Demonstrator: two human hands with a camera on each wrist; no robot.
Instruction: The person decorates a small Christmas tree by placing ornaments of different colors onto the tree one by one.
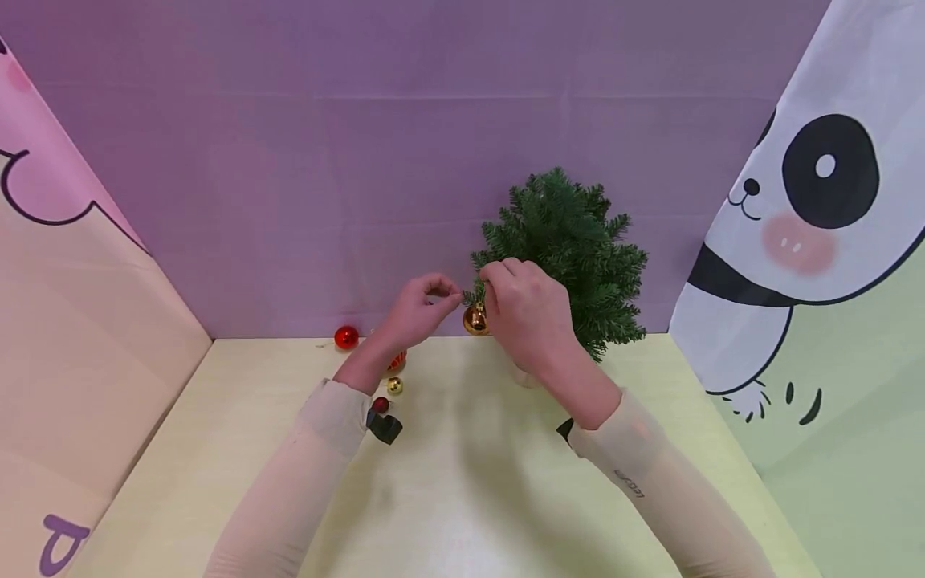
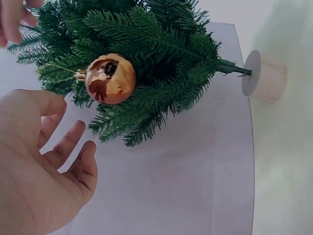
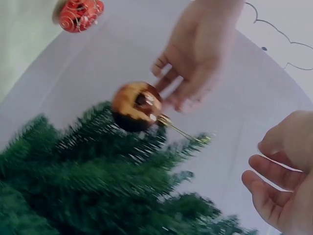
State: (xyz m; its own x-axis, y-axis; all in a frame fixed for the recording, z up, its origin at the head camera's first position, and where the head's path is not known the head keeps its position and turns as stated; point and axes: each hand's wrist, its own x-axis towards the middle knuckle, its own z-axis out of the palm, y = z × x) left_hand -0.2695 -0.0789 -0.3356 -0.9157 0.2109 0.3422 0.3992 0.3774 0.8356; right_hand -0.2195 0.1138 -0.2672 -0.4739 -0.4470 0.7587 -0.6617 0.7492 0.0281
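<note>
A shiny copper-gold ball (image 1: 475, 319) (image 2: 111, 79) (image 3: 137, 106) hangs by its thin gold loop at a branch tip of the green tree (image 1: 571, 249) (image 2: 146, 44) (image 3: 88, 181). My left hand (image 1: 426, 309) (image 2: 44, 156) (image 3: 195, 58) is just left of the ball in the head view, fingers loosely bent and apart, holding nothing. On the ball's other side is my right hand (image 1: 531, 309) (image 3: 288, 171), in front of the branches; the right wrist view shows its thumb and fingers apart and empty, beyond the loop's end. In the left wrist view, the right hand (image 2: 14, 19) is only partly visible.
Left of the tree on the table (image 1: 448, 474) lie a red ball (image 1: 346, 337), a patterned red ornament (image 1: 396, 363) (image 3: 79, 14) partly behind my left forearm, a small gold ball (image 1: 394, 385) and a small dark red ball (image 1: 381, 405). The tree has a wooden base (image 2: 269, 78).
</note>
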